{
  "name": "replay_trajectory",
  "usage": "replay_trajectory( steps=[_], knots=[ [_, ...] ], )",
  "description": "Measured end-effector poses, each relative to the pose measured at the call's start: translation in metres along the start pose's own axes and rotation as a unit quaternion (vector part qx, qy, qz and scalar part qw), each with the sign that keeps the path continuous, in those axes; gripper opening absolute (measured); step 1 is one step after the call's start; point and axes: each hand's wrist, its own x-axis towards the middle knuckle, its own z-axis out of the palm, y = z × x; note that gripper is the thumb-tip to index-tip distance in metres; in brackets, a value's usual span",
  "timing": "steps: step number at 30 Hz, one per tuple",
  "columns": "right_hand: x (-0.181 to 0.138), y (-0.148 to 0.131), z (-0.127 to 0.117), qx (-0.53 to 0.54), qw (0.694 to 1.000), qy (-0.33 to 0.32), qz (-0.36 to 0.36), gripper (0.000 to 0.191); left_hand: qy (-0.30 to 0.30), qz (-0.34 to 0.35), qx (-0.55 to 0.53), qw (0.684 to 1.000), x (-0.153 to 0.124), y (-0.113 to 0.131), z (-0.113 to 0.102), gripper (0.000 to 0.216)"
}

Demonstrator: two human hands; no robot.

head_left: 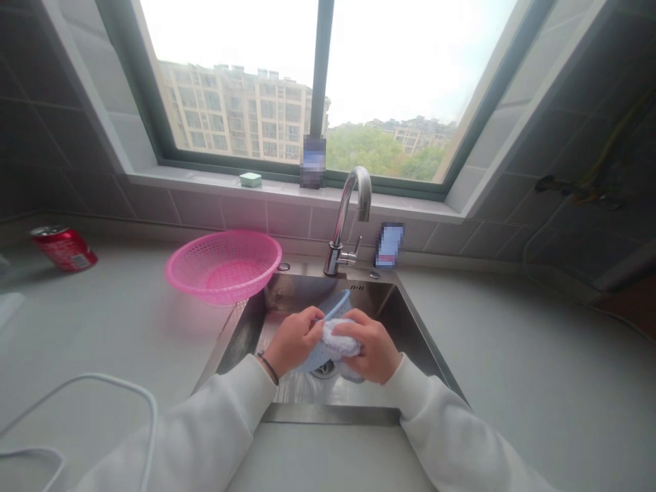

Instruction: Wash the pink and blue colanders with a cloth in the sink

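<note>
Over the steel sink [410, 328], my left hand [293, 344] grips the rim of a light blue basket [318, 357] with small holes, which is tilted on its side. My right hand [373, 345] is closed around a white, fluffy cloth [342, 339] and presses it against the basket near the rim. Part of the cloth hangs below my right fingers. Both hands partly hide the basket, and the drain [324, 370] shows beneath it.
A pink colander [225, 266] stands at the sink's back left. The faucet [341, 225] rises behind the sink, with a phone-like object [389, 244] to its right. A red can [64, 248] lies far left. A white cable [117, 383] loops at the front left.
</note>
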Motion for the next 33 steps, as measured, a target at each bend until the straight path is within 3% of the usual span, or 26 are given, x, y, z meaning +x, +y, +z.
replay_trajectory(
  steps=[4,7,15,25,30,33],
  knots=[
    [0.005,0.02,-0.012,-0.067,0.99,0.079,0.09,0.034,0.0,-0.008,-0.009,1.0,0.001,-0.001,0.0,0.026],
    [0.007,0.032,-0.019,-0.12,0.98,0.088,0.134,0.03,0.001,-0.014,-0.004,1.0,0.001,-0.001,0.001,0.025],
    [0.004,0.021,-0.007,-0.074,0.995,0.053,0.05,0.037,0.004,-0.041,-0.011,0.999,0.002,-0.004,0.001,0.029],
    [0.002,0.03,-0.013,-0.083,0.992,0.066,0.075,0.037,0.009,-0.03,-0.013,0.999,0.003,-0.006,0.002,0.029],
    [0.002,0.038,-0.021,-0.122,0.981,0.117,0.095,0.034,0.024,-0.061,-0.075,0.995,0.004,-0.009,0.004,0.024],
    [0.0,0.029,-0.017,-0.119,0.985,0.109,0.066,0.034,0.021,-0.06,-0.13,0.989,0.004,-0.012,0.007,0.024]
  ],
)
